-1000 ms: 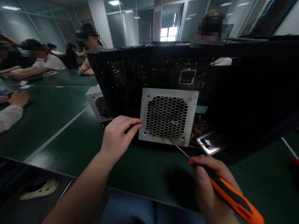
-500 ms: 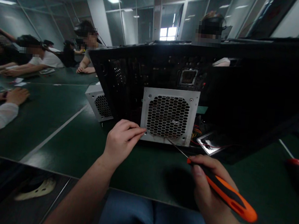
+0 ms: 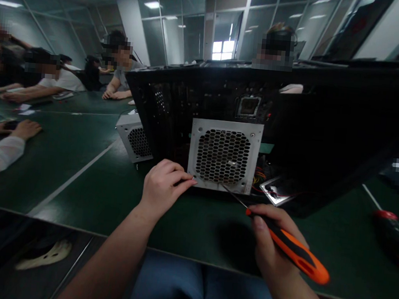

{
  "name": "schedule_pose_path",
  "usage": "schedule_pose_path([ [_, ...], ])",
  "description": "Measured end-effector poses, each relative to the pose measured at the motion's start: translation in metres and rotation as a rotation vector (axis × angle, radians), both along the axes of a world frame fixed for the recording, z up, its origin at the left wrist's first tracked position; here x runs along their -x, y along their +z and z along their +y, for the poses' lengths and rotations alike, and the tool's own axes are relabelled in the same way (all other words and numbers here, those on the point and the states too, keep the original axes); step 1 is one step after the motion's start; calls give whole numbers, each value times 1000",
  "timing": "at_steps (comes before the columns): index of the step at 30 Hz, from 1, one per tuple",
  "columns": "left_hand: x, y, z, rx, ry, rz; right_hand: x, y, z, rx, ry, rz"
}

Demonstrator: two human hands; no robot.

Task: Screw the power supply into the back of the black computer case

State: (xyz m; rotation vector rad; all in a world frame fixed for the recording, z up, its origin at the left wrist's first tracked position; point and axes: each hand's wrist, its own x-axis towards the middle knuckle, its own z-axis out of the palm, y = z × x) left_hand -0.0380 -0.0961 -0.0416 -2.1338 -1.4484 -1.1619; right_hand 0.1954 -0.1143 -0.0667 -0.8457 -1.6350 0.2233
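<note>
My L hand [image 3: 163,186] is curled, thumb and forefinger pinched together, with the tips on the 7 o'clock corner of the grey PSU [image 3: 224,154]. Can't tell if anything sits between them. My R hand [image 3: 271,249] is clenched round the orange/black screwdriver [image 3: 288,248]. Its shaft runs up toward 11 o'clock and the tip is at the PSU's bottom edge, approx 6 o'clock of the fan grille.

The PSU stands upright on the green table [image 3: 80,157], against the open black PC case [image 3: 309,126]. Coloured wires [image 3: 261,178] show just at its 4 o'clock. No print on the PSU or case is legible from here.

Vs 1 s ago, the L fingertips have dropped from the PSU's 9 o'clock edge to the lower corner. The R hand and tool have slid a little toward 10 o'clock, tip still at the bottom edge.

A second PSU [image 3: 134,137] lies at 10 o'clock of the first. A red-black screwdriver [image 3: 392,236] lies at my 3 o'clock, well apart, and a co-worker's hand [image 3: 26,129] rests at 9 o'clock.
</note>
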Motion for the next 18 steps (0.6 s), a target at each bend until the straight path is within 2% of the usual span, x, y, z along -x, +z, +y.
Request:
schedule_pose_path([
  [13,-6,-4,2,-2,64,-75,1,1,-1,2,-15,-5],
  [18,-10,-5,2,65,101,-160,0,-1,-1,-1,-16,0],
])
